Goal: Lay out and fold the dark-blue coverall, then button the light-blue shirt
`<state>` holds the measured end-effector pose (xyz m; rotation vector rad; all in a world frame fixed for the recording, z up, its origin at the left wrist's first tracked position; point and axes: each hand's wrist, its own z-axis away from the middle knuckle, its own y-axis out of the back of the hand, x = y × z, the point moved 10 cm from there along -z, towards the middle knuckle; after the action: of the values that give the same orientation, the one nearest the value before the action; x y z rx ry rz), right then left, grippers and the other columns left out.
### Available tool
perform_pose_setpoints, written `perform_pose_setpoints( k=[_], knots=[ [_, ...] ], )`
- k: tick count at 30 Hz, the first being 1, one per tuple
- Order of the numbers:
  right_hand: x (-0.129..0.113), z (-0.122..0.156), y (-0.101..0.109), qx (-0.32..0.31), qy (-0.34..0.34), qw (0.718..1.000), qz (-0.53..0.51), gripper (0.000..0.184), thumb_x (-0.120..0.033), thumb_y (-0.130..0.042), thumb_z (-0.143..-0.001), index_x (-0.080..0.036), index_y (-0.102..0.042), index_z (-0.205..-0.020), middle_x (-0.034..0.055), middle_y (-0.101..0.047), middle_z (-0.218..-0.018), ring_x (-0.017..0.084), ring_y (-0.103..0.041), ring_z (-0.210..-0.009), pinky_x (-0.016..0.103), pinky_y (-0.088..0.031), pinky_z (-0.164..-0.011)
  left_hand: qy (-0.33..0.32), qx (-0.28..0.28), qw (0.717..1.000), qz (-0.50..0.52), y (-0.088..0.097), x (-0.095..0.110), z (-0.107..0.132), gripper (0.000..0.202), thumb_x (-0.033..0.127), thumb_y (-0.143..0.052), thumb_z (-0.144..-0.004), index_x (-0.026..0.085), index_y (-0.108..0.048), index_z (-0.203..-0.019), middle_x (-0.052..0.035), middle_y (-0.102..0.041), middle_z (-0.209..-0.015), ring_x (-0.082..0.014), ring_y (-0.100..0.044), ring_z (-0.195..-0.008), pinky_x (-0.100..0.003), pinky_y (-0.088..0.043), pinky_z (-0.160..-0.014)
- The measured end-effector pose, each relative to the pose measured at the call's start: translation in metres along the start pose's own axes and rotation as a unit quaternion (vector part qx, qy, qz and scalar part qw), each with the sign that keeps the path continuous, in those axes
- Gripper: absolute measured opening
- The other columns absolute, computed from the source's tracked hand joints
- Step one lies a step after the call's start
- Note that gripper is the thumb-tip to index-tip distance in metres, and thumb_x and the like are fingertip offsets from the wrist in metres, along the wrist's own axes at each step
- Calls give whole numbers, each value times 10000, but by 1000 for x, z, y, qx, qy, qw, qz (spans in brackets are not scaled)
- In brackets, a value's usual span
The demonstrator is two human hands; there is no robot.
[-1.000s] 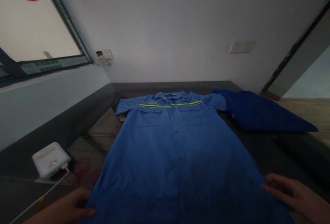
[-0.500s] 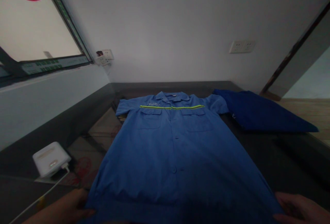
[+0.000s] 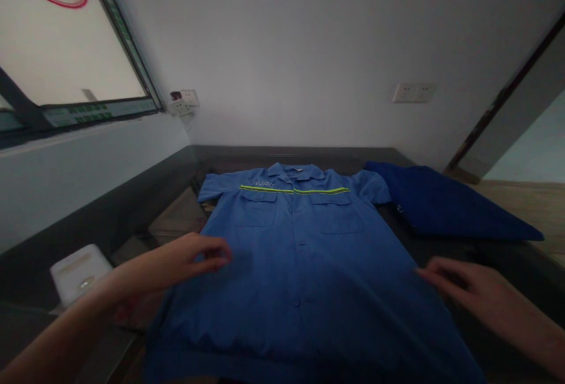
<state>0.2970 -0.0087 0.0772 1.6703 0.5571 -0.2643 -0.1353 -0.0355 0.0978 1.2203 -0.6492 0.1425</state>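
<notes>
A blue short-sleeved work shirt (image 3: 304, 260) with a yellow-green reflective stripe across the chest lies flat, front up, on a dark table (image 3: 498, 248), collar away from me. My left hand (image 3: 185, 260) hovers over the shirt's left side edge, fingers curled loosely with nothing in them. My right hand (image 3: 472, 293) reaches in at the shirt's right side edge, fingers stretched out and apart, holding nothing.
A folded dark blue garment (image 3: 445, 207) lies at the back right of the table. A white power bank (image 3: 79, 272) with a cable sits at the left. Wall sockets (image 3: 183, 101) and a window are on the left wall; another socket (image 3: 412, 92) is on the back wall.
Both hands have left the shirt's bottom hem and moved up along its sides toward the middle. The shirt lies as before, slightly flatter.
</notes>
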Motion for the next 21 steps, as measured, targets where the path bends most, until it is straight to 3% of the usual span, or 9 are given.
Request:
perform_pose_setpoints(
  k=[1, 3, 5, 8, 11, 15, 21],
  knots=[
    [-24, -13, -11, -54, 24, 998, -10, 447, -635, -495, -769, -241, -648, -624, 3, -625, -571, 151, -571, -512, 244, -433, -492, -30, -7, 1000, 2, 3, 16, -20, 247, 403, -484, -855, 265, -682, -905, 31, -698, -830, -131, -618, -765, -191, -450, -710],
    [-66, -40, -23, -101, 73, 992, -9, 394, -541, -469, -836, -228, -654, -684, 3, -635, -616, 147, -572, -558, 239, -407, -520, -84, -17, 996, 7, 4, 37, -65, 265, 367, -460, -872, 216, -668, -936, 12, -684, -804, -131, -620, -750, -200, -452, -716],
    [-103, -69, -40, -134, 130, 982, 8, 321, -441, -477, -865, -212, -667, -746, 9, -657, -685, 148, -588, -631, 240, -402, -575, -119, 2, 993, 0, 4, 41, -115, 243, 314, -474, -866, 188, -666, -945, -8, -683, -844, -133, -621, -762, -205, -454, -718],
    [-135, -117, -73, -162, 184, 967, 71, 234, -345, -529, -851, -190, -676, -756, 28, -671, -729, 161, -596, -679, 247, -384, -597, -78, 54, 994, -60, 3, 18, -192, 179, 196, -538, -811, 182, -684, -914, -20, -694, -874, -135, -628, -760, -200, -456, -704],
    [-144, -165, -108, -166, 172, 961, 141, 139, -269, -575, -814, -190, -689, -806, 51, -698, -825, 196, -624, -785, 259, -395, -653, -3, 128, 986, -104, 5, -12, -250, 179, 126, -581, -759, 174, -692, -892, -53, -703, -926, -175, -634, -867, -230, -457, -788],
    [-146, -210, -143, -134, 121, 971, 155, 168, -216, -538, -830, -188, -678, -919, 89, -694, -1009, 229, -620, -952, 270, -412, -742, 47, 193, 974, -108, -5, -34, -287, 253, 102, -545, -774, 150, -661, -994, -92, -687, -995, -198, -622, -964, -258, -454, -842],
    [-145, -247, -181, -83, 61, 986, 128, 293, -341, -463, -907, -159, -557, -1116, 133, -634, -1152, 233, -586, -1060, 279, -425, -803, 76, 253, 959, -100, -19, -51, -303, 261, 189, -532, -826, 143, -624, -1066, -123, -649, -1073, -213, -596, -1032, -295, -447, -887]
  ],
)
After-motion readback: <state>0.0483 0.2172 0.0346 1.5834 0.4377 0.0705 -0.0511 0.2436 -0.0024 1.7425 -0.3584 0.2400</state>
